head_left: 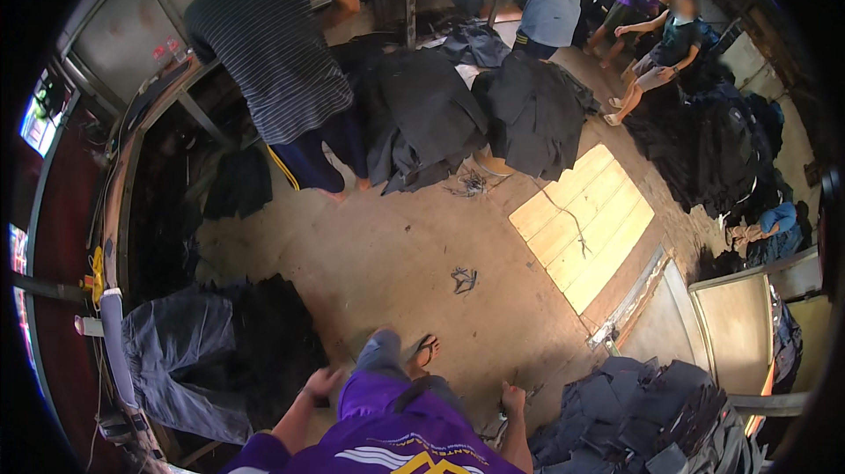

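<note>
My left hand (322, 382) hangs beside my left thigh, close to a heap of black cloth. Its fingers are too blurred to read. Dark grey trousers (180, 360) lie at the left of that heap. On the other side, my right hand (512, 398) is held out from my body with its fingers curled closed. Something small and dark shows by its wrist, but what the fingers hold, if anything, cannot be made out. Nearest to that hand is a large pile of dark grey cut cloth pieces (634, 417) at the lower right.
A pale plank panel (581, 227) lies on the floor (352, 254), with dark scraps (464, 280) nearby. Big cloth bundles (422, 113) stand ahead beside a person in a striped shirt (273, 51). Another person stands at a table (410, 7); others sit at the far right.
</note>
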`<state>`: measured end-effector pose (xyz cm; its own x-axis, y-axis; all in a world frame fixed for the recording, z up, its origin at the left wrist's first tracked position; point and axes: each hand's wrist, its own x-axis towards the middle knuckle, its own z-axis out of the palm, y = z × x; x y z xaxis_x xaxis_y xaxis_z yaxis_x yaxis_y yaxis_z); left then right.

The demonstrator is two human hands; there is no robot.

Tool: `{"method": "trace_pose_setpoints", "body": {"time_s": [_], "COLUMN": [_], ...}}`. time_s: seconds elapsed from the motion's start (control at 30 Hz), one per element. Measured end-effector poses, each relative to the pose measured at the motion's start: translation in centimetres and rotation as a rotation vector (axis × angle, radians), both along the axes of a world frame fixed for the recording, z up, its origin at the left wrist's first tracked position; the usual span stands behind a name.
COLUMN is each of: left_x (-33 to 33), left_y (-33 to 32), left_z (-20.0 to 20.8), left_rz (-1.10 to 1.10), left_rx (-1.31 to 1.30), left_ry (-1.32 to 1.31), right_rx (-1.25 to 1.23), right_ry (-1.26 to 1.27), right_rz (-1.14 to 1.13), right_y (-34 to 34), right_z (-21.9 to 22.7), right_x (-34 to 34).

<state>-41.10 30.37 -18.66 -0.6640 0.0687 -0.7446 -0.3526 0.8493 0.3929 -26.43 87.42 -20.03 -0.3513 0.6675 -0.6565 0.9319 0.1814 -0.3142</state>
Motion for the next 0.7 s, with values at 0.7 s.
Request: {"method": "trace_pose_setpoints", "body": {"time_s": [0.7], "left_x": [-62.9], "left_y": [41.3], "left_z": [-3.9], "left_rz": [-0.030], "left_rx": [0.178], "left_ry": [0.188], "right_rx": [0.008], "right_ry": [0.032], "right_rz": [0.222], "right_y": [26.6], "right_z": [-0.4], "right_x": [-46.0]}}
